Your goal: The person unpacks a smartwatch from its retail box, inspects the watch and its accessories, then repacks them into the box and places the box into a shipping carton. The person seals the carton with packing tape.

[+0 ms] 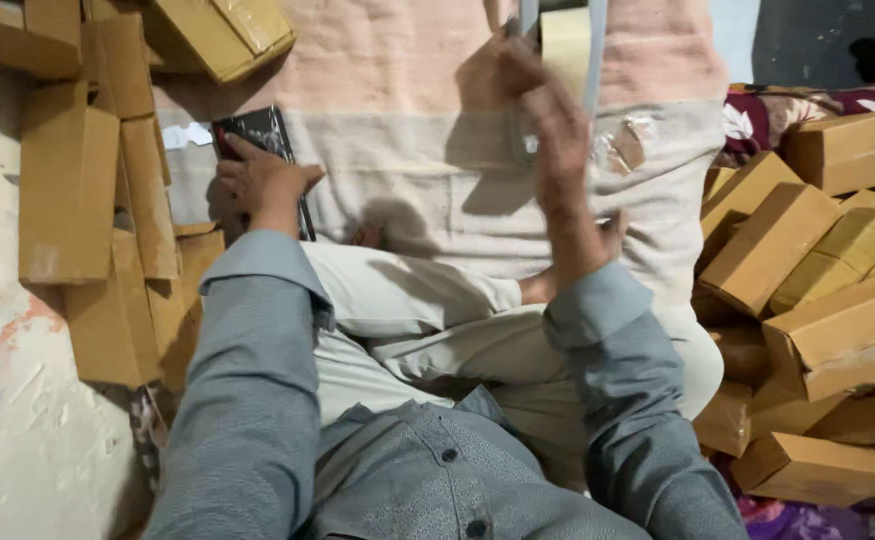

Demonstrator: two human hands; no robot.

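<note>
Seen from above, looking down over a grey buttoned shirt and pale trousers of a person seated cross-legged on a pale pink and cream cloth (397,150) spread on the floor.

Left hand (257,180) stretched out to the left, fingers spread flat and pressing down on a thin black packet (257,130) lying on the cloth. Packet partly covered by the hand, its upper end showing beyond the fingertips, a small white scrap of paper (187,135) just beside it to the left.

Right hand (547,120) lifted high above the cloth, blurred with motion, fingers curled around a pale strip of tape or band (592,50) running up out of the top edge of the view. Exact grip hard to tell through the blur. A roll of brownish tape (565,35) partly visible behind the strip. Hands well apart, one low on the cloth, one raised.

Small torn bits of tape (625,145) stuck on the cloth near the raised wrist.

Plain brown cardboard boxes stacked along the left side (67,190) against a worn pale floor. More long cardboard boxes piled on the right (817,280), some sealed with clear tape. One more box at the top left (227,35). A dark red flowered fabric (767,110) showing behind the right pile.
</note>
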